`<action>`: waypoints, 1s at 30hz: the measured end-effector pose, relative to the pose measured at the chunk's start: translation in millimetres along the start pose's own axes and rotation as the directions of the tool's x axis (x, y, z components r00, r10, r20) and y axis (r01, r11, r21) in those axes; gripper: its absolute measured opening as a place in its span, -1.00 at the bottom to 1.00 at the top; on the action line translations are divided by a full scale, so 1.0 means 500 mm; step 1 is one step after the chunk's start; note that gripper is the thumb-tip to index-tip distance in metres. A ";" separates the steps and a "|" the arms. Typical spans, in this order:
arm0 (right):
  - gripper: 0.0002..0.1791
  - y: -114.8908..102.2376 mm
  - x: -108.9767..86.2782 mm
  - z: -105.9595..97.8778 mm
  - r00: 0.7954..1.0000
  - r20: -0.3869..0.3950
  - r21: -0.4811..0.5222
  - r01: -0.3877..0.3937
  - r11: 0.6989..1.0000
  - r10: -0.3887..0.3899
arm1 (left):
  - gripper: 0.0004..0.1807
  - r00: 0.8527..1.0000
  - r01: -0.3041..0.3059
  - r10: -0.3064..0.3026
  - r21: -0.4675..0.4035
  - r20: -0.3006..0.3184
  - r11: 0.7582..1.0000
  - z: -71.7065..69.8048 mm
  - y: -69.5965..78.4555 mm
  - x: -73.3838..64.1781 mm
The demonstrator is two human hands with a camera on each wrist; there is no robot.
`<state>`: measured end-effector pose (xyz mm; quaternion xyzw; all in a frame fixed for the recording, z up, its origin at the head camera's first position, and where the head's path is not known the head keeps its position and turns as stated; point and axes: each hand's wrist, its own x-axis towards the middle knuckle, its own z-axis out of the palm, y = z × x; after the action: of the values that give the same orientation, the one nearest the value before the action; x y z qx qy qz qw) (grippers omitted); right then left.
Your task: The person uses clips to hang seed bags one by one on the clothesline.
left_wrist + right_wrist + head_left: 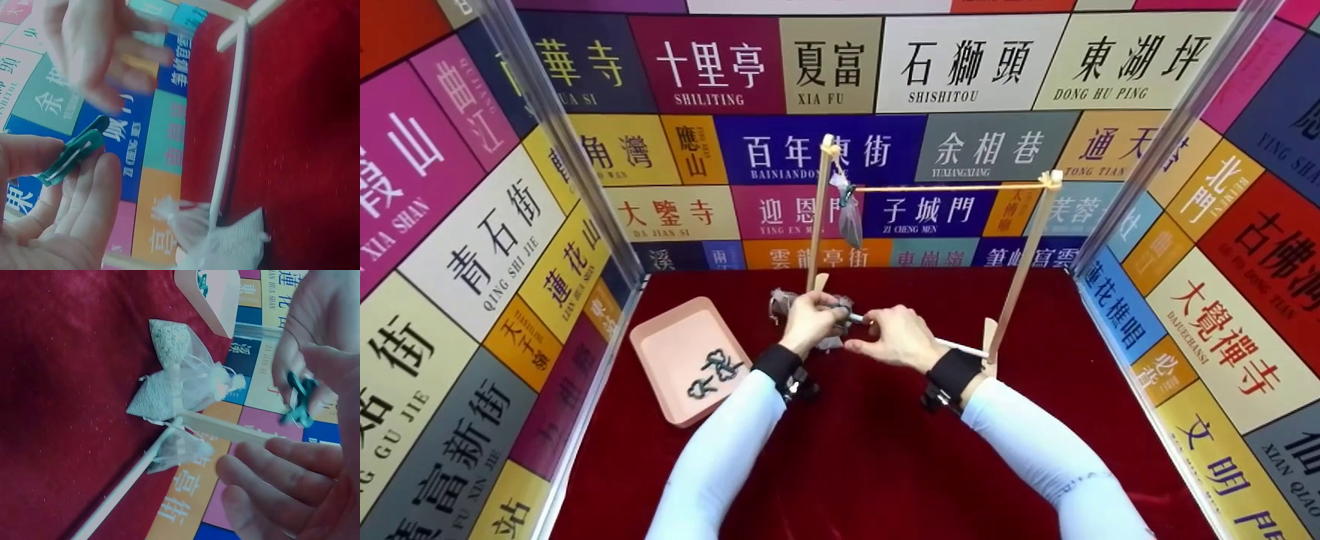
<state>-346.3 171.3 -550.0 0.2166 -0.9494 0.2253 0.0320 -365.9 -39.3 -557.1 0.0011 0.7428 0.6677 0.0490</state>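
My left hand point(810, 324) pinches a small dark green clip point(76, 154) between thumb and fingers. Close by on its right is my right hand point(901, 337), fingers loosely spread and apart from the clip in the right wrist view. Below the hands, several sheer drawstring sachets point(169, 391) filled with pale grains lie at the foot of a wooden frame's left post point(817, 225). In the head view the left hand partly hides them. Another sachet point(850, 221) hangs from the frame's yellow cord point(952, 188), held by a green clip near the left post.
A pink tray point(660, 375) with several green clips point(716, 367) stands at the left on red cloth point(870, 465). The frame's right post point(1024, 270) rises beyond the right hand, with a white rod point(960, 347) low between the posts. Sign-covered panels point(975, 67) enclose the back and sides.
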 end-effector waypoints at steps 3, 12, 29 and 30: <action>-0.51 0.000 0.002 0.008 0.998 -0.052 0.026 0.019 0.999 -0.017 | -0.82 0.999 0.034 -0.033 -0.052 0.015 0.998 0.010 0.000 -0.002; -0.62 0.011 -0.003 0.015 0.990 -0.115 -0.004 0.083 0.997 -0.083 | -0.83 0.994 0.106 -0.101 -0.123 0.040 0.987 0.013 -0.011 -0.007; -0.77 0.119 -0.039 -0.037 0.952 -0.135 -0.271 0.232 0.934 -0.276 | -0.69 0.968 0.001 0.144 0.580 -0.204 0.815 -0.107 -0.067 0.051; -0.78 0.123 -0.041 -0.037 0.953 -0.129 -0.276 0.232 0.933 -0.275 | -0.66 0.973 0.003 0.139 0.613 -0.185 0.790 -0.108 -0.072 0.052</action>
<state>-354.5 237.0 -562.0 0.3121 -0.9285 0.1113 0.1675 -393.5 -95.1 -589.0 -0.0302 0.9183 0.3900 -0.0608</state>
